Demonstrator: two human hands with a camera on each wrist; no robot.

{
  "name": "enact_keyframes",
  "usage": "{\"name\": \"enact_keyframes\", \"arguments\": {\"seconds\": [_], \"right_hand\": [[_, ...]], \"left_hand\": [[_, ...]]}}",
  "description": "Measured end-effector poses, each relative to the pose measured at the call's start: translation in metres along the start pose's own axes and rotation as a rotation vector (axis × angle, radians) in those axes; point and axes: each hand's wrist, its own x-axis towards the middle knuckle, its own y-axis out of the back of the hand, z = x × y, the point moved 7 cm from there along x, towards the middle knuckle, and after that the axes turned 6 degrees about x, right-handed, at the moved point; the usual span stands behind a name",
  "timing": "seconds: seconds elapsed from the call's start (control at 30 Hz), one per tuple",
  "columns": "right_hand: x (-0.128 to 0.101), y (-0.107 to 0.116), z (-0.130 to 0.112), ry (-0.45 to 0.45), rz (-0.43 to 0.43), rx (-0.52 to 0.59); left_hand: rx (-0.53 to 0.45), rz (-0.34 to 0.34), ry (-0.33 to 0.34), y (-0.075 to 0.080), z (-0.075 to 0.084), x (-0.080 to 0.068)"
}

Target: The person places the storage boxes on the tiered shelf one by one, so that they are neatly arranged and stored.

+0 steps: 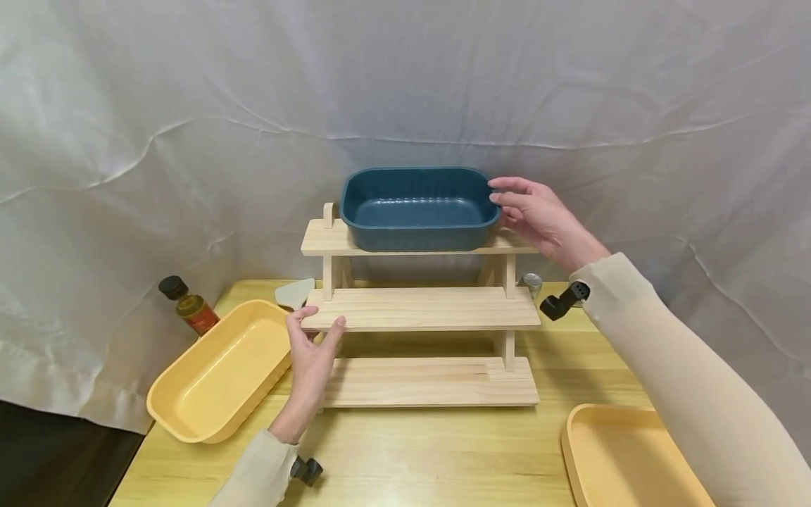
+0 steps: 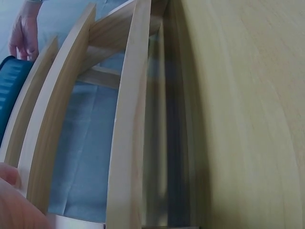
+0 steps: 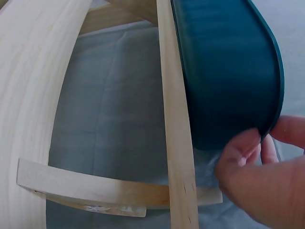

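Observation:
A dark teal plastic basin (image 1: 418, 239) sits on the top board of a three-tier wooden shelf stand (image 1: 418, 310). My right hand (image 1: 538, 215) pinches the basin's right rim between thumb and fingers; the right wrist view shows the thumb (image 3: 243, 145) against the outer wall just below the rim. Lower down, my left hand (image 1: 312, 355) grips the left end of the middle board, thumb at its front edge and fingers around the end. In the left wrist view only part of that hand (image 2: 19, 205) shows, beside the boards.
A yellow basin (image 1: 222, 373) lies left of the stand, with a dark-capped bottle (image 1: 196, 313) behind it. Another yellow container (image 1: 633, 458) is at the front right, partly under my right arm. A white flat-edged item (image 1: 294, 292) and a metallic-topped object (image 1: 531, 283) show behind the stand.

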Motion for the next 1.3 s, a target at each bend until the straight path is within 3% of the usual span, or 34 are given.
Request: {"name": "enact_keyframes", "arguments": {"seconds": [0.37, 0.5, 0.63, 0.77, 1.0, 1.3], "right_hand": [[-0.031, 0.021, -0.01, 0.161, 0.107, -0.035], [-0.046, 0.033, -0.01, 0.162, 0.093, -0.012], [-0.061, 0.046, -0.011, 0.172, 0.102, -0.069], [-0.074, 0.057, -0.011, 0.185, 0.1, -0.057], [-0.089, 0.062, -0.002, 0.168, 0.065, -0.019], [-0.118, 0.087, 0.0, 0.177, 0.055, -0.047]], "left_hand": [[-0.043, -0.026, -0.019, 0.003, 0.001, 0.002], [-0.051, -0.028, -0.015, 0.005, 0.001, 0.003], [-0.077, -0.03, -0.013, 0.005, 0.0, 0.005], [-0.108, -0.063, -0.015, 0.007, 0.0, 0.007], [-0.119, -0.049, 0.018, 0.024, 0.001, 0.008], [-0.052, -0.123, 0.078, 0.027, 0.001, 0.009]]}}
